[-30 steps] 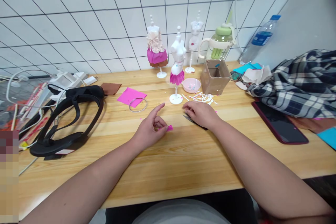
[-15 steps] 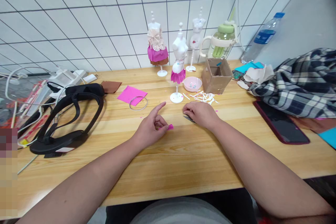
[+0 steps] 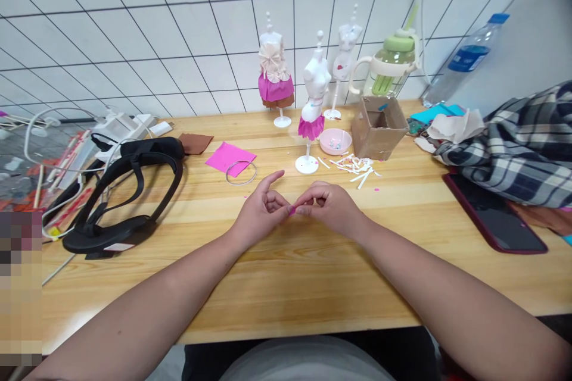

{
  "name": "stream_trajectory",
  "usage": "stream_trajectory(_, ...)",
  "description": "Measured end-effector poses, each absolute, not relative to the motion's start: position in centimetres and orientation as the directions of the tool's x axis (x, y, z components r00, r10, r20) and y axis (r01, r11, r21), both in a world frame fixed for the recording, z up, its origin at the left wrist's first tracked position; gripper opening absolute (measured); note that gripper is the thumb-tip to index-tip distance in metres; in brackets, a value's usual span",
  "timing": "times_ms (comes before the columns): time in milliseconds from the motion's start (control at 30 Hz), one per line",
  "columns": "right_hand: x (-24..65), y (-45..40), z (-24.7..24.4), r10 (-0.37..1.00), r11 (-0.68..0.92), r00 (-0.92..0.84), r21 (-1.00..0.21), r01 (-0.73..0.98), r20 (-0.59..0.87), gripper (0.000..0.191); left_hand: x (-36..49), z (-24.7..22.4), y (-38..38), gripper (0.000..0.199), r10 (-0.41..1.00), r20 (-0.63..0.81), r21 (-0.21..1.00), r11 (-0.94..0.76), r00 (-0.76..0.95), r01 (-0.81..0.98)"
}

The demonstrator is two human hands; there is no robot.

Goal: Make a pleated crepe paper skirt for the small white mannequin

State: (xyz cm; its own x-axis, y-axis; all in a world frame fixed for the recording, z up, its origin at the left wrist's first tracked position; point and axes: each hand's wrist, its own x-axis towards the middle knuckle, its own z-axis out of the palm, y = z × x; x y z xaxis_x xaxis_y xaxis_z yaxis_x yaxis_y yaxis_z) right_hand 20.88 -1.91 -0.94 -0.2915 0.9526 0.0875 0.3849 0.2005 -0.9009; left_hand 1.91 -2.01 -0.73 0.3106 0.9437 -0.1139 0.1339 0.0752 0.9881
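My left hand (image 3: 264, 207) pinches a small magenta scrap (image 3: 292, 211) between thumb and fingers, its index finger raised. From the other side, the thumb and index finger of my right hand (image 3: 329, 207) close on the same scrap. Just beyond the hands stands a white mini dress form (image 3: 317, 78) wearing a short magenta ruffled skirt (image 3: 311, 127). To the left lie a magenta sheet (image 3: 227, 158) and a thin metal ring (image 3: 241, 182) overlapping its corner. Whether the scrap is paper or cloth, I cannot tell.
Behind are a dressed form (image 3: 276, 71), another form (image 3: 347, 50), a pink bowl (image 3: 330, 147), a cardboard box (image 3: 374, 134) and white strips (image 3: 360, 168). A black headset (image 3: 134, 232) lies left; a phone (image 3: 496, 214) and checked cloth (image 3: 527, 155) lie right.
My right hand has moved left from beside a dark, pointed tool to the magenta scrap in my left hand. The tool no longer shows. The view has shifted slightly.
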Motion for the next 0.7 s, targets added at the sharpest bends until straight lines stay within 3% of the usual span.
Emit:
stream_trajectory(233,20.98,-1.75,-0.97,0.963,0.173,-0.262,-0.893,0.416,0.064,0.011,2.08,-0.75,-2.03,0.086,0.939,-0.117,0.992,0.096,0.323,0.082)
stream_trajectory(367,20.88,-1.89,-1.16,0.97,0.061,-0.241,-0.922,0.381,-0.035,0.017,2.21,-0.62,-2.09,0.08,0.943,-0.119,0.992,0.101,0.311,0.074)
stream_trajectory(500,20.81,-1.93,-1.53,0.961,0.004,-0.264,-0.955,0.296,-0.078,0.016,2.19,-0.6,-2.05,0.077,0.945,-0.111,0.994,0.099,0.307,0.055)
stream_trajectory(700,20.56,-2.01,-1.51,0.962,0.01,-0.272,-0.997,0.079,-0.012,0.026,2.1,-0.57,-2.08,0.075,0.939,-0.113,0.993,0.111,0.324,0.025)
